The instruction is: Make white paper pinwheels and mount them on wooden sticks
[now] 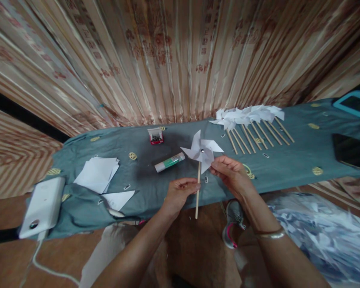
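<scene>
A white paper pinwheel (203,150) with a shiny pin at its centre is held up over the table's near side. My left hand (180,196) pinches its wooden stick (197,200) below the blades. With thumb and fingers closed, my right hand (230,173) grips the tip of the lower right blade. Behind the pinwheel, to the left, lies a glue stick (169,162) with a green label. Farther back stands a small red box of pins (156,136), its lid up.
Several pinwheels (246,117) lie in a row at the back right. White paper sheets (96,174) and a power bank (43,206) are on the left. A phone (350,151) and a blue-framed device (355,104) rest at the right end. A plastic bag (321,236) sits below.
</scene>
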A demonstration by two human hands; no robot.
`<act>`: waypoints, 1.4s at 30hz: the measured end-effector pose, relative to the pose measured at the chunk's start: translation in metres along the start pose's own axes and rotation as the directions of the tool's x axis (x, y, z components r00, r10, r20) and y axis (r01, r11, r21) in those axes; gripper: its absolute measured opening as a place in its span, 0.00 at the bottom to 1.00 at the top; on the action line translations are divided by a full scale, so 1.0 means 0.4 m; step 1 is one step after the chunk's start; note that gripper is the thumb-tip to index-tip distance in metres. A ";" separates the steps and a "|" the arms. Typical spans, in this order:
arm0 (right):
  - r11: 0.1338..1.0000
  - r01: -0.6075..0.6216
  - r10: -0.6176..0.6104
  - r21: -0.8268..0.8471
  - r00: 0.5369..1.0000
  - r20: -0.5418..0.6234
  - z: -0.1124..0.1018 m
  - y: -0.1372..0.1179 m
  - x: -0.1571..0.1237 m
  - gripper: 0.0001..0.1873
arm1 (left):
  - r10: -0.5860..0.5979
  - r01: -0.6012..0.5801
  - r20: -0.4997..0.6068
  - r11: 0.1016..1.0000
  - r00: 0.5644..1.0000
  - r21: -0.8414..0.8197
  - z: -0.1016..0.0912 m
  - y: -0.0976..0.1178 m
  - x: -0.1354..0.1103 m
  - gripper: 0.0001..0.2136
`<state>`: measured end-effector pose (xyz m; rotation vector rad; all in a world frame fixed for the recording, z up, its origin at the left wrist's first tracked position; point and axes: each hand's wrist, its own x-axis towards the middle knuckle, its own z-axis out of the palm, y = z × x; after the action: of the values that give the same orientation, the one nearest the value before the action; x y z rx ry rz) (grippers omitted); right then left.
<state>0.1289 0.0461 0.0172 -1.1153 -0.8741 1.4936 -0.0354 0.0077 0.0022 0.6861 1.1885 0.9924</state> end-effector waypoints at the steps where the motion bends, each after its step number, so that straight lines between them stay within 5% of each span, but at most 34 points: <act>1: 1.000 -0.005 0.005 -0.003 1.000 0.005 0.002 0.000 -0.001 0.14 | 0.001 0.000 0.001 1.000 1.000 -0.002 0.000 -0.001 0.000 0.14; 19: 0.999 0.013 -0.013 -0.031 1.000 0.006 0.008 0.010 -0.002 0.16 | -0.014 0.014 0.020 0.999 1.000 -0.031 -0.004 -0.002 -0.002 0.11; 26: 0.985 -0.019 0.022 0.171 1.000 -0.014 0.022 0.026 0.005 0.13 | -0.037 0.038 0.030 0.999 0.999 -0.011 -0.001 -0.008 -0.004 0.11; 36: 0.960 -0.017 0.024 0.280 0.999 -0.024 0.023 0.020 0.007 0.20 | -0.032 0.032 0.008 0.999 0.999 -0.001 -0.008 -0.003 -0.004 0.11; 42: 0.963 0.011 -0.001 0.268 0.999 -0.037 0.024 0.011 0.009 0.16 | -0.028 0.028 0.014 0.999 1.000 0.017 -0.006 0.002 -0.004 0.11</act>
<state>0.1182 0.0492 0.0154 -0.9348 -0.6267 1.5300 -0.0380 0.0065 0.0028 0.6868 1.1921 0.9541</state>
